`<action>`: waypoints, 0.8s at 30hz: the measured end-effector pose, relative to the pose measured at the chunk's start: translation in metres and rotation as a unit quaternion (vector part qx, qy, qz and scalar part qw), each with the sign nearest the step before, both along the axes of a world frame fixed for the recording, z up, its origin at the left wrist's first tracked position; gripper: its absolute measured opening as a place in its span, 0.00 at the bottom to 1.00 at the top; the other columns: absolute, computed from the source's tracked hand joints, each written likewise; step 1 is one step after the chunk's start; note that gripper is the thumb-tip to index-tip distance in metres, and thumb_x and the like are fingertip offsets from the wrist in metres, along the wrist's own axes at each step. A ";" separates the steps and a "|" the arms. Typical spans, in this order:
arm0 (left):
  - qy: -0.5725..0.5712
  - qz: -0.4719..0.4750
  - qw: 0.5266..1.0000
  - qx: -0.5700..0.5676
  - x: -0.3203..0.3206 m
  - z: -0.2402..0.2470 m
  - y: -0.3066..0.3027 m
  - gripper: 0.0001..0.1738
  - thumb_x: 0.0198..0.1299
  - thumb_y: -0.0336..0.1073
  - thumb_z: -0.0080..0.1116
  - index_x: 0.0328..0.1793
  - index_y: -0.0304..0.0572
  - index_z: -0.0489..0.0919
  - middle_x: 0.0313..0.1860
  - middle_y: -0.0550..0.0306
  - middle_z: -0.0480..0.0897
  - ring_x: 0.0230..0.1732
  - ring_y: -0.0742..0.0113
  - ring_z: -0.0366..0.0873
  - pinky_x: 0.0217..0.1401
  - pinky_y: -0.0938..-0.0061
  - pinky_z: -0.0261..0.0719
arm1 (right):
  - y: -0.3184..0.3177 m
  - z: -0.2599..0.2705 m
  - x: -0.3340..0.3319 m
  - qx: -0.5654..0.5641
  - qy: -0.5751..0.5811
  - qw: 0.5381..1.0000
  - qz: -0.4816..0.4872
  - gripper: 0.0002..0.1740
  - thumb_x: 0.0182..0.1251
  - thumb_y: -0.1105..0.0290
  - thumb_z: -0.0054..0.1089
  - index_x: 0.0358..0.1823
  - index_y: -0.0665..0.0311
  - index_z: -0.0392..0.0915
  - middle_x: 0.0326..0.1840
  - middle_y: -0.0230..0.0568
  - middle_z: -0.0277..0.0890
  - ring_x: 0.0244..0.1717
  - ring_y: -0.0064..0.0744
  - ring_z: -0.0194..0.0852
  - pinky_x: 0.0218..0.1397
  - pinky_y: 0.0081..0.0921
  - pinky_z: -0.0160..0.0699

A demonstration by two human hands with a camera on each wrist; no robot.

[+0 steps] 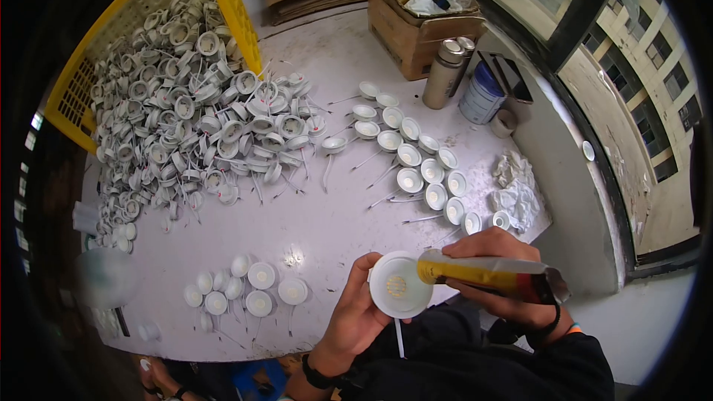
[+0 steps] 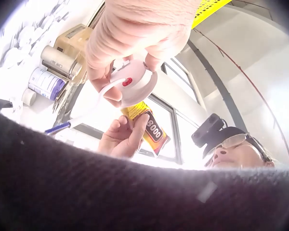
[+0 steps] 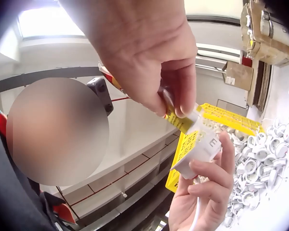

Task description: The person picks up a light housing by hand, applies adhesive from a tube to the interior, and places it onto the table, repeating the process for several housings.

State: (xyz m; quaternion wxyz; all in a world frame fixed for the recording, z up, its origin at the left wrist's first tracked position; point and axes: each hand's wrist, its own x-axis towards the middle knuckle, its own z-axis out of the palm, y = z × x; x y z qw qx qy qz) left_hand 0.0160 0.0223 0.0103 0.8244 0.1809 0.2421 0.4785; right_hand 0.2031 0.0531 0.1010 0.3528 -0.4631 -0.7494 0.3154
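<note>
- Far-left corner of the pale worktop [image 1: 319,215]: a yellow plastic crate [image 1: 232,7] spills a heap of white round fittings [image 1: 193,119] with wires.
- Near edge, left part: a small group of white round fittings [image 1: 235,287], wires trailing.
- Near edge, right of its middle: the left hand [image 1: 353,319], its fingers curled round and gripping a white cup-shaped fitting [image 1: 386,304], mouth up, wire hanging below.
- Beyond it, towards the right edge: slanting rows of white cups [image 1: 408,154].
- Right of the held fitting: a yellow-and-black tube [image 1: 494,276], long axis roughly sideways, its left end at the fitting's right rim; whether they touch, I cannot tell.
- The right hand [image 1: 494,243] pinches this tube between thumb and fingers; the left is nearer the fitting.
- Right edge: crumpled white paper [image 1: 516,197].
</note>
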 end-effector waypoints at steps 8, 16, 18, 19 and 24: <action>-0.061 0.028 0.998 0.001 -0.002 -0.004 -0.003 0.23 0.61 0.46 0.39 0.58 0.47 0.52 0.54 0.50 0.63 0.50 0.59 0.68 0.40 0.64 0.75 | -0.006 0.006 0.001 -0.178 0.129 0.974 0.048 0.12 0.47 0.76 0.62 0.35 0.68 0.73 0.35 0.40 0.73 0.34 0.27 0.73 0.37 0.20 0.71; -0.054 0.010 0.998 -0.015 0.004 -0.010 -0.005 0.28 0.58 0.51 0.42 0.59 0.48 0.52 0.54 0.50 0.63 0.50 0.58 0.68 0.40 0.65 0.75 | -0.004 -0.016 -0.022 -0.286 0.331 0.896 0.079 0.12 0.52 0.80 0.55 0.38 0.71 0.66 0.34 0.45 0.72 0.29 0.24 0.74 0.28 0.16 0.76; -0.141 -0.030 0.990 -0.002 0.002 -0.021 -0.005 0.28 0.58 0.52 0.41 0.60 0.49 0.52 0.54 0.48 0.63 0.49 0.56 0.68 0.38 0.66 0.74 | 0.000 -0.027 -0.029 -0.155 0.314 0.936 0.041 0.14 0.53 0.81 0.54 0.39 0.72 0.62 0.37 0.48 0.72 0.31 0.27 0.75 0.29 0.18 0.77; -0.110 -0.010 0.994 -0.022 0.002 -0.016 -0.005 0.29 0.58 0.53 0.41 0.61 0.50 0.52 0.54 0.48 0.63 0.45 0.55 0.69 0.36 0.67 0.73 | 0.000 -0.028 -0.031 -0.196 0.348 0.917 0.011 0.15 0.52 0.80 0.54 0.40 0.72 0.60 0.39 0.51 0.71 0.33 0.30 0.75 0.29 0.20 0.78; -0.128 0.017 0.991 -0.035 -0.005 -0.018 -0.012 0.27 0.60 0.52 0.36 0.62 0.49 0.52 0.54 0.48 0.65 0.42 0.54 0.71 0.37 0.66 0.72 | 0.003 -0.034 -0.034 -0.220 0.393 0.893 0.007 0.12 0.53 0.78 0.55 0.39 0.71 0.67 0.33 0.42 0.72 0.26 0.23 0.72 0.25 0.18 0.75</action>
